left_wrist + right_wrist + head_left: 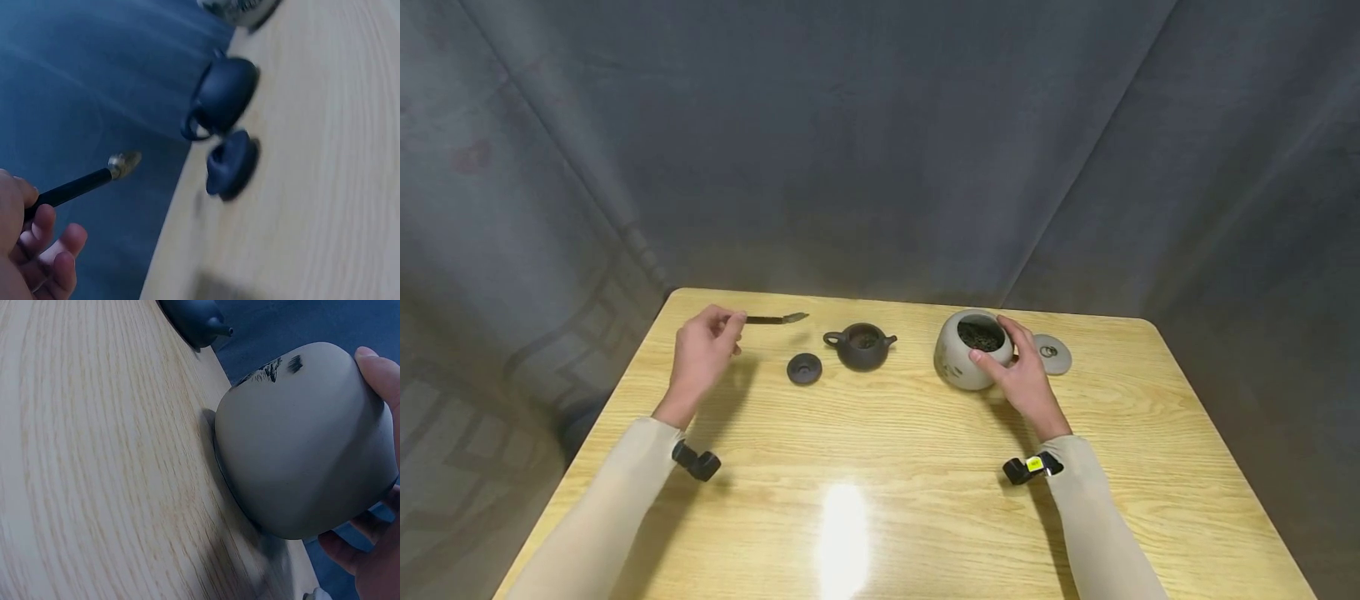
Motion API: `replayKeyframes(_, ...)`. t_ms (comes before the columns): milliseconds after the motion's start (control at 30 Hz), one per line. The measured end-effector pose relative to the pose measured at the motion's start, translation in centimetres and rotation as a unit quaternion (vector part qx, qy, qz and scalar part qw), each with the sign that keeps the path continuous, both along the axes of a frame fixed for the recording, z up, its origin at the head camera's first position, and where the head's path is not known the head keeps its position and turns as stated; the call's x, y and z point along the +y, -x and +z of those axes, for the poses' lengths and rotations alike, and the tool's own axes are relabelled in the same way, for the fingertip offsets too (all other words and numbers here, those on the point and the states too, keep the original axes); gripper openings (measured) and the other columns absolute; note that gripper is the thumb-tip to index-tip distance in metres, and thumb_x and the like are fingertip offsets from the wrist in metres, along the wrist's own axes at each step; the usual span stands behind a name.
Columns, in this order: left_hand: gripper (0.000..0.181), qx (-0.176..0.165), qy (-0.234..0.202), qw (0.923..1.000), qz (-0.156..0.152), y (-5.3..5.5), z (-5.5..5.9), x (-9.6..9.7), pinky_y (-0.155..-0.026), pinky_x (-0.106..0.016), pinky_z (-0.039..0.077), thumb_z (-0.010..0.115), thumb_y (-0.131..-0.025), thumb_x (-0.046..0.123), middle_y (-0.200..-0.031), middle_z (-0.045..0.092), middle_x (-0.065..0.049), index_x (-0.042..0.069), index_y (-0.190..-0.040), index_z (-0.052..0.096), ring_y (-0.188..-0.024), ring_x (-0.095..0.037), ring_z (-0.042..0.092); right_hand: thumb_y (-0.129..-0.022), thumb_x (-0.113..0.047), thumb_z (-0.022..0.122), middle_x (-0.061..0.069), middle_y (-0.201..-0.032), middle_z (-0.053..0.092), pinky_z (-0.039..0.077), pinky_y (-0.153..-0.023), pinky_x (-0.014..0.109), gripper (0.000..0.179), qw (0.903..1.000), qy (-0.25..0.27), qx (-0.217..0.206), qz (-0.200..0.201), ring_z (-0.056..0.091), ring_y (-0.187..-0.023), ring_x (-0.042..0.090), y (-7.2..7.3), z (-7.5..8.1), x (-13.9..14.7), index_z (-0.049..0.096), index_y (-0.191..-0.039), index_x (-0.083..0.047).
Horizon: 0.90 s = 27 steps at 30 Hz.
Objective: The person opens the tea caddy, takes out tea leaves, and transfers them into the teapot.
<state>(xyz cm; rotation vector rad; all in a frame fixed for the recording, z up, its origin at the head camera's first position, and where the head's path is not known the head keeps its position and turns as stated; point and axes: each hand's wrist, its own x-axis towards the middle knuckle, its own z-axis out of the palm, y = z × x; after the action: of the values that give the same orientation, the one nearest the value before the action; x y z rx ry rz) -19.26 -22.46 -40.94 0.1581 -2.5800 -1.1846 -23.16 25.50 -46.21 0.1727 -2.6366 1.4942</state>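
My left hand (706, 343) pinches the dark handle of a small scoop (81, 185), its metal tip pointing right above the table. To the right of that tip stands a dark teapot (862, 357) without its lid, some tea leaves inside. The dark teapot lid (804, 369) lies on the table between my left hand and the pot. My right hand (1022, 371) grips a grey tea jar (300, 444) by its rim and side, thumb at the front edge. The jar tilts, and dark tea leaves (981, 337) show in its mouth.
The round grey jar lid (1054, 355) with a knob lies behind and right of my right hand. A light wooden table (925, 500) bears everything. Grey curtains (865, 150) hang behind the table's back edge and along its sides.
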Motion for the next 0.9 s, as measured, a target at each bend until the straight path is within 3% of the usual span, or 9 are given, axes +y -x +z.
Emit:
replayKeyframes(267,0.042,0.008,0.047,0.9977,0.048,-0.4,-1.5,-1.2,-0.055,-0.031,0.043,0.055,-0.111,0.041,-0.079,0.073,-0.016,0.002,-0.104,0.072,-0.060,-0.013,0.063,-0.095,-0.036,0.081,0.018,-0.170,0.034,0.039,-0.119,0.057,0.087,1.0000,0.001,0.004,-0.001,0.039,-0.151,0.035,0.0,-0.1,0.0,0.037,-0.165,-0.010)
replayKeyframes(433,0.042,0.029,0.088,0.9945,0.049,-0.6,-2.7,-1.6,-0.057,-0.031,0.040,0.055,-0.111,0.036,-0.076,0.071,-0.017,-0.002,-0.105,0.072,-0.057,-0.017,0.056,-0.096,-0.036,0.080,0.019,-0.170,0.033,0.038,-0.119,0.057,0.087,1.0000,0.002,0.003,0.001,0.039,-0.151,0.036,-0.1,-0.1,0.1,0.036,-0.166,-0.010)
replayKeyframes(700,0.036,0.042,0.134,0.9889,0.050,-1.2,-3.9,-1.6,-0.058,-0.033,0.042,0.059,-0.110,0.031,-0.083,0.074,-0.018,0.000,-0.103,0.073,-0.065,-0.026,0.065,-0.097,-0.037,0.079,0.019,-0.169,0.033,0.039,-0.119,0.057,0.087,1.0000,0.000,0.001,0.004,0.039,-0.151,0.036,-0.1,0.0,0.1,0.034,-0.167,-0.011)
replayKeyframes(900,0.028,0.025,0.183,0.9823,0.031,-2.1,-4.4,-1.6,-0.052,-0.033,0.043,0.066,-0.107,0.026,-0.084,0.076,-0.017,0.000,-0.102,0.074,-0.058,-0.021,0.063,-0.097,-0.040,0.079,0.017,-0.171,0.032,0.037,-0.121,0.058,0.088,0.9999,0.002,-0.009,0.004,0.037,-0.154,0.035,-0.1,0.0,0.2,0.033,-0.168,-0.014)
